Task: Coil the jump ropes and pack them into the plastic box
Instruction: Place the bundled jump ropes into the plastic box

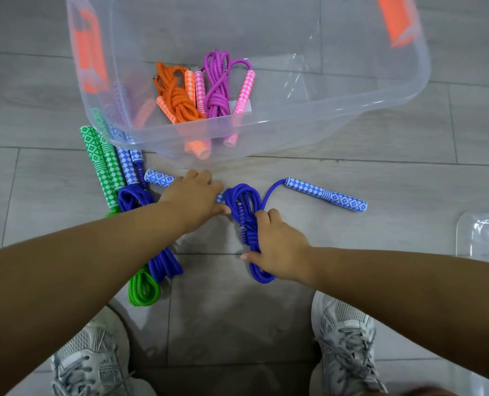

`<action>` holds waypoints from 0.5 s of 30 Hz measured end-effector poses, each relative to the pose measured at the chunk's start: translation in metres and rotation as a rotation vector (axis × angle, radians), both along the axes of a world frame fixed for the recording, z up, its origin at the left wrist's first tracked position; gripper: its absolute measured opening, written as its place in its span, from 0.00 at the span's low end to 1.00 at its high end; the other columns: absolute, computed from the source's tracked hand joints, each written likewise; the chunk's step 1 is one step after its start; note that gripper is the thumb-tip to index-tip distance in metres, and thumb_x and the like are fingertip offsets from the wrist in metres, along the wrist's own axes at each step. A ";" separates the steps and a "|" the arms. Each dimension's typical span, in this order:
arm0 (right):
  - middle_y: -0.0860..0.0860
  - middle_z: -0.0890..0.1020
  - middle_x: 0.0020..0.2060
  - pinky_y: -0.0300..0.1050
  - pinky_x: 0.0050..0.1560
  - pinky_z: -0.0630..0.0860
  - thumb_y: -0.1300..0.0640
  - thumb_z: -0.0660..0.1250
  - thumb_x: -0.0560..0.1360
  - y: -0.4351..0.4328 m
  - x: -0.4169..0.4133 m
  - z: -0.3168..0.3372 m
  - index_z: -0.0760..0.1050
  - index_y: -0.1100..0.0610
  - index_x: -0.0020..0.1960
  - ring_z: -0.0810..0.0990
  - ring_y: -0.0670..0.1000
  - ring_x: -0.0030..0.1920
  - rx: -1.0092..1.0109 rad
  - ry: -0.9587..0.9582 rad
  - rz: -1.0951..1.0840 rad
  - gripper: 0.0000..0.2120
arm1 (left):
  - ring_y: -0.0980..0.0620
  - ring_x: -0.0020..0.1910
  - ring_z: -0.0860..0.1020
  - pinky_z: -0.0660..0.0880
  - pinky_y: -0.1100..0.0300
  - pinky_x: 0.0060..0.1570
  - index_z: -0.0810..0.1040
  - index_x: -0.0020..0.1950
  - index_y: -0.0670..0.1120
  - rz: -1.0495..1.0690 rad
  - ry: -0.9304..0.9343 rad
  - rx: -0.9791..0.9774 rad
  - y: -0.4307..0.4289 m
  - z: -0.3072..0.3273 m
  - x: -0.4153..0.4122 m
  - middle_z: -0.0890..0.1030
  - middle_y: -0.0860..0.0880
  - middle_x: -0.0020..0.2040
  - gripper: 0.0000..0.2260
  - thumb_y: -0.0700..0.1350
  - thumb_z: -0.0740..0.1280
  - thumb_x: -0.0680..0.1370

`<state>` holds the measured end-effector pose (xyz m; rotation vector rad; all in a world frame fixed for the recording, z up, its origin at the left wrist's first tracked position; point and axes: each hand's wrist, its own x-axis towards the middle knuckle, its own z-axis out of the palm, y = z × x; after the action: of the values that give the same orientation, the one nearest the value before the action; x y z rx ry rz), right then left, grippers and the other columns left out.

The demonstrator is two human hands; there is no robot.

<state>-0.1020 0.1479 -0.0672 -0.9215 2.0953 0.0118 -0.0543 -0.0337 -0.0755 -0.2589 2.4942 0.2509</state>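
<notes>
A clear plastic box (pixel 266 130) with orange latches stands on the floor ahead. Inside lie a coiled orange rope (pixel 177 101) and a coiled purple rope (pixel 217 90) with pink handles. In front of the box, a blue rope (pixel 244 201) is bunched into loops; one handle (pixel 326 194) sticks out to the right. My left hand (pixel 193 195) grips its other handle, fingers against the loops. My right hand (pixel 277 250) grips the lower part of the bundle. A second coiled blue rope (pixel 151 232) and a green rope (pixel 143 287) lie at left, partly under my left arm.
The green handles (pixel 103 164) and blue handles (pixel 129 164) touch the box's near left corner. A clear lid (pixel 483 235) lies at the right edge. My two grey shoes (pixel 346 347) stand on the grey tile floor at the bottom.
</notes>
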 end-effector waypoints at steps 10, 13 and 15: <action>0.57 0.68 0.59 0.50 0.41 0.71 0.62 0.61 0.74 0.017 -0.034 -0.002 0.56 0.54 0.70 0.76 0.63 0.46 0.021 0.044 -0.040 0.26 | 0.44 0.61 0.69 0.68 0.52 0.56 0.71 0.66 0.49 -0.138 -0.046 -0.052 -0.008 -0.006 -0.004 0.71 0.47 0.61 0.15 0.50 0.58 0.80; 0.56 0.70 0.59 0.52 0.47 0.75 0.62 0.61 0.74 0.023 -0.043 -0.002 0.58 0.53 0.70 0.77 0.61 0.48 0.005 0.033 -0.115 0.26 | 0.45 0.63 0.69 0.68 0.53 0.55 0.74 0.63 0.49 -0.080 0.011 -0.051 -0.008 0.001 -0.017 0.73 0.48 0.59 0.15 0.51 0.60 0.79; 0.56 0.70 0.60 0.52 0.49 0.76 0.62 0.62 0.75 0.026 -0.048 -0.003 0.58 0.53 0.70 0.77 0.59 0.49 -0.023 0.019 -0.178 0.26 | 0.45 0.65 0.67 0.67 0.54 0.55 0.76 0.61 0.51 -0.054 0.021 -0.076 -0.005 0.004 -0.024 0.75 0.48 0.59 0.14 0.54 0.60 0.79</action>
<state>-0.1498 0.1740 -0.0702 -0.7482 2.1924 -0.0967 -0.0782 -0.0384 -0.0712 -0.2204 2.5308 0.1381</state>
